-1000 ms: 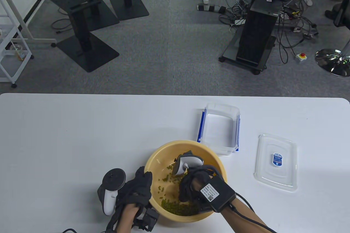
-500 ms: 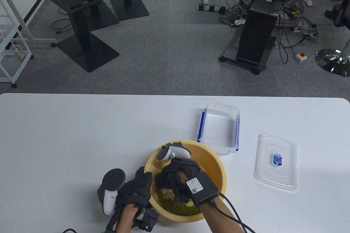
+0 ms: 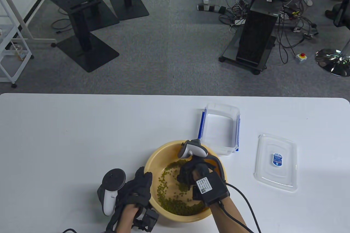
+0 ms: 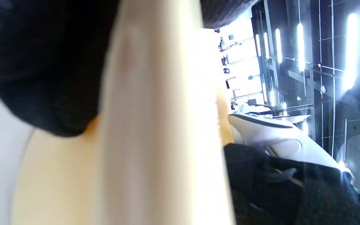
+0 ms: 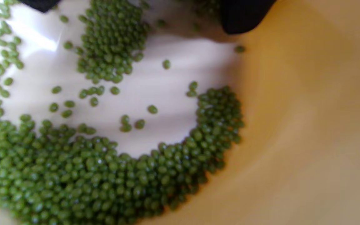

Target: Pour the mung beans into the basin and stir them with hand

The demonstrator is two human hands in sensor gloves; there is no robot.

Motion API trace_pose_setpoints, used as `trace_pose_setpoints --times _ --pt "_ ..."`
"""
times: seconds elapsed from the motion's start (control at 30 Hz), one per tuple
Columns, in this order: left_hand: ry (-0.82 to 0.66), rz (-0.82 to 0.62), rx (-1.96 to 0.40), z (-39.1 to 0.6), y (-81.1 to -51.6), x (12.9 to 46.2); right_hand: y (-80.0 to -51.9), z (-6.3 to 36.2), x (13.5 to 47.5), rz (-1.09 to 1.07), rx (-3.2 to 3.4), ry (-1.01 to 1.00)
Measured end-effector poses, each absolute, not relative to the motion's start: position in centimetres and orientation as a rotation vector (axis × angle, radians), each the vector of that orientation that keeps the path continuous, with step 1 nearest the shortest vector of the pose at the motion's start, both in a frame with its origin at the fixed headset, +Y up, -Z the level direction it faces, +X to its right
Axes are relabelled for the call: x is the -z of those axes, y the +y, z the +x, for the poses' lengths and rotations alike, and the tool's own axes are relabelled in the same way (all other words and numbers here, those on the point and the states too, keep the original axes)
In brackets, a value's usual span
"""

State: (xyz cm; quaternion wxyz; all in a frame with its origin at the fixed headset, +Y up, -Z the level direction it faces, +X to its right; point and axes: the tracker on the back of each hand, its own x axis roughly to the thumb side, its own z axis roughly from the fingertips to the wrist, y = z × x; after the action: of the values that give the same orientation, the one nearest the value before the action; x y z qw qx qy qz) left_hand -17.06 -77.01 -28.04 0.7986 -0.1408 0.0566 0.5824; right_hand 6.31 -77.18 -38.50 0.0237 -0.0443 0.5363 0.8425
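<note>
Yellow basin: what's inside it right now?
Inside the basin lie green mung beans, heaped along the near wall and scattered over the pale bottom. The right hand reaches among them; beans beneath it and its fingertips are hidden. The left hand grips the rim.

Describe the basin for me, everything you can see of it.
The basin is a round, shallow bowl of what looks like pale yellow plastic, upright on the white table near its front edge. Its floor looks paler than its walls. Green mung beans lie inside, heaped toward the near side and scattered elsewhere. The left hand grips its left rim; the right hand is down inside among the beans. An empty clear container sits just behind it; whether they touch is unclear.
</note>
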Motion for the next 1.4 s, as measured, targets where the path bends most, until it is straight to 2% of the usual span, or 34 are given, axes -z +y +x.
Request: trace_pose_setpoints --times 0.07,0.23,0.47,0.57,0.67,0.77,0.93,1.03,1.17,1.27,1.37,1.4 --pt "0.124 -0.298 -1.245 -17.1 -77.0 28.0 -77.0 6.7 37.7 -0.172 -2.625 1.704" --pt "0.126 -0.297 -1.245 -17.1 -77.1 28.0 -77.3 6.0 35.5 -0.079 -2.465 1.906" --pt "0.12 -0.302 -1.26 -17.1 -77.1 28.0 -77.7 1.1 33.0 0.184 -2.205 2.052" --pt "0.121 -0.305 -1.264 -17.1 -77.1 28.0 -77.5 -0.9 33.6 0.174 -2.13 2.003" --pt "0.124 -0.31 -1.258 -17.1 -77.0 28.0 -77.4 -1.7 35.7 0.16 -2.18 1.894" --pt "0.121 -0.316 -1.268 -17.1 -77.0 28.0 -77.2 -1.2 37.5 0.113 -2.354 1.681" --pt "0.12 -0.314 -1.268 -17.1 -77.1 28.0 -76.9 1.0 38.8 0.006 -2.518 1.534" --pt "0.122 -0.31 -1.268 -17.1 -77.1 28.0 -77.0 3.4 39.0 -0.134 -2.611 1.577" --pt "0.124 -0.31 -1.267 -17.1 -77.0 28.0 -76.9 6.0 38.1 -0.127 -2.633 1.638" --pt "0.121 -0.308 -1.254 -17.1 -77.0 28.1 -76.8 6.6 36.5 -0.22 -2.7 1.7" --pt "0.121 -0.308 -1.255 -17.1 -77.0 28.1 -77.1 5.5 34.5 -0.055 -2.546 1.95" --pt "0.121 -0.309 -1.254 -17.1 -77.0 28.1 -77.1 5.0 34.0 -0.012 -2.527 1.952"
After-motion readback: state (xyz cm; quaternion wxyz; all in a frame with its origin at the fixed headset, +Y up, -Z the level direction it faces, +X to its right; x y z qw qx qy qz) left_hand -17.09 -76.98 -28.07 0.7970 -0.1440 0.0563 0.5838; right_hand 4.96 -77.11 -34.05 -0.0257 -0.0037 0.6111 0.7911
